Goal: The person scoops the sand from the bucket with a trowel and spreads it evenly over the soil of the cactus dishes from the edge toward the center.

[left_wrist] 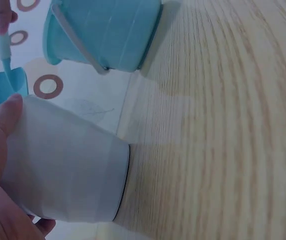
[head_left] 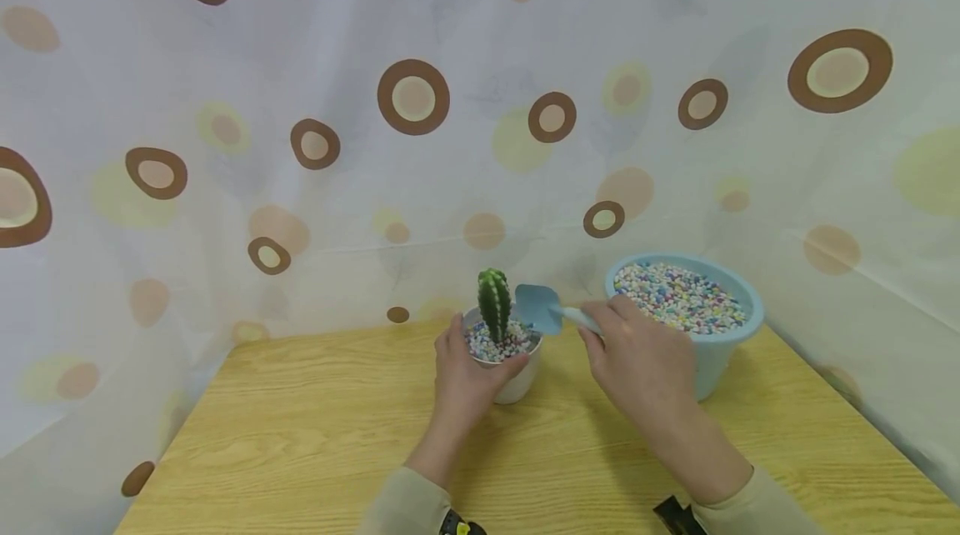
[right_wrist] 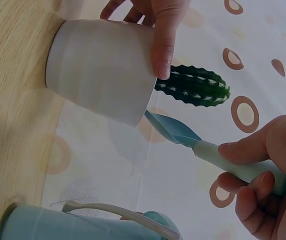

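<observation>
A green cactus [head_left: 494, 304] stands upright in a white pot [right_wrist: 103, 70] that holds small multicoloured pebbles [head_left: 498, 342]. My left hand [head_left: 467, 372] grips this pot, thumb at the near rim and fingers round its left side. In my right hand [head_left: 643, 352] is a small blue shovel [head_left: 538, 308], held by its pale handle [right_wrist: 228, 162]. The shovel's blade is tilted at the pot's right rim, beside the cactus. In the right wrist view the blade tip meets the rim; whether pebbles lie on the blade cannot be seen.
A light blue bucket [head_left: 708, 364], filled nearly to the rim with multicoloured pebbles [head_left: 678, 297], stands on the right of the wooden table [head_left: 315, 427], behind my right hand. Its handle [left_wrist: 78, 42] hangs down its side. A spotted curtain [head_left: 337, 210] hangs behind the table.
</observation>
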### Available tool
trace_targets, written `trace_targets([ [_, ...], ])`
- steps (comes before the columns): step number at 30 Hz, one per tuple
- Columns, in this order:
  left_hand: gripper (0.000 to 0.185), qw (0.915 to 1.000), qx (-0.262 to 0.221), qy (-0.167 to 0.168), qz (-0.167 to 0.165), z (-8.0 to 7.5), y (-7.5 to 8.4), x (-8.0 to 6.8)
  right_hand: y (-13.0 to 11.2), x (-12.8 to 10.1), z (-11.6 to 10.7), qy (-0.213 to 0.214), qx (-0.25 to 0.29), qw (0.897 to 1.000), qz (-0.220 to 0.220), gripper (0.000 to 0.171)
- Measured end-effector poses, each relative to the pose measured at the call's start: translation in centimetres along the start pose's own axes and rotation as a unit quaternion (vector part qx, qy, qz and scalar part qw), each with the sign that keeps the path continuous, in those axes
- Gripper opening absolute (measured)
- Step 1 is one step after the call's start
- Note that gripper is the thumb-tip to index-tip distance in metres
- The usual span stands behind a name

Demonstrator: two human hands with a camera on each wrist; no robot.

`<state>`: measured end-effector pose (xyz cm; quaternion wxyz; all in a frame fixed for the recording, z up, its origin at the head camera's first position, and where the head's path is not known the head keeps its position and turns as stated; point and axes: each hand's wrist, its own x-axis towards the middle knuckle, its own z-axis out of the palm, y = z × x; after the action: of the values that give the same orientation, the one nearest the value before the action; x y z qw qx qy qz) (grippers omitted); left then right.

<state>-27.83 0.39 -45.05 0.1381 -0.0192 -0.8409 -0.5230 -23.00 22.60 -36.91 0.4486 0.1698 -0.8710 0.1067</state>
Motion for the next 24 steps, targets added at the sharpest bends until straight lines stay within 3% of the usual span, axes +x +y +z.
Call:
trace_targets([
  [14, 0.124, 0.9999, 0.013, 0.01, -0.002, 0.49, 0.07, -0.17, 0.08, -0.15, 0.17, 0.013, 0.004, 1.0, -0.007, 0.027],
  [24, 0.123, 0.9996, -0.028, -0.007, 0.002, 0.19, 0.11, -0.24, 0.16, 0.02, 0.04, 0.008, 0.004, 1.0, 0.004, 0.023],
])
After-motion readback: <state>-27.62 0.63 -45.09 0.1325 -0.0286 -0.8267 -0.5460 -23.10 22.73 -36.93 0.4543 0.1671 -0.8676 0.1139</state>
